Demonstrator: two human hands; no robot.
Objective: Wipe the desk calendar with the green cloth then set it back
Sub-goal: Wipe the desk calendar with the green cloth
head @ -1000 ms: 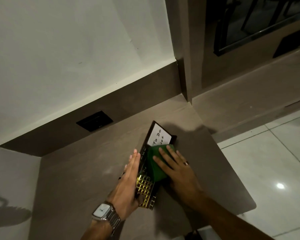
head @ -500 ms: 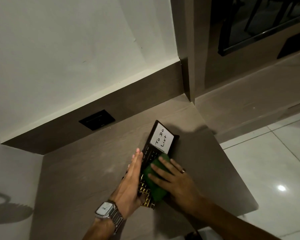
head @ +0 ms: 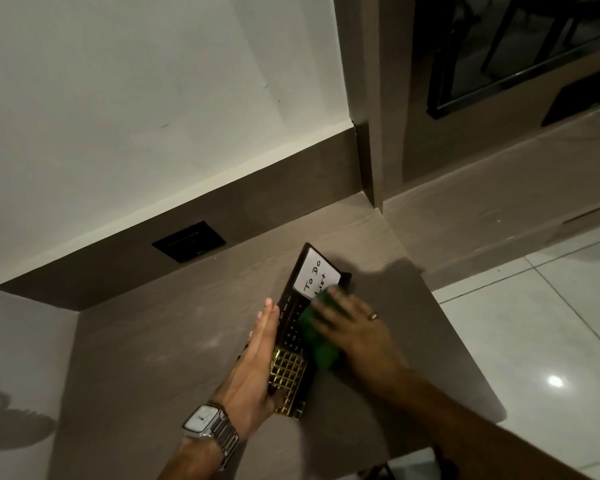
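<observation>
The black desk calendar [head: 291,327] lies on the brown desk [head: 174,341], with a white "To Do List" panel at its far end and a gold grid at its near end. My left hand [head: 257,362], wearing a silver watch, braces the calendar's left edge with the thumb on the gold grid. My right hand [head: 354,330], with a ring, presses the green cloth [head: 317,336] flat on the calendar's right half, fingertips near the white panel. The cloth hides part of the calendar face.
A black wall socket [head: 189,241] sits in the brown backsplash behind the desk. The desk's right edge [head: 465,344] drops to a white tiled floor [head: 551,323]. A brown pillar [head: 368,133] rises at the desk's far right corner.
My right hand has slid the green cloth back up the calendar toward the white panel, after moving down it half a second ago. The left hand keeps its hold.
</observation>
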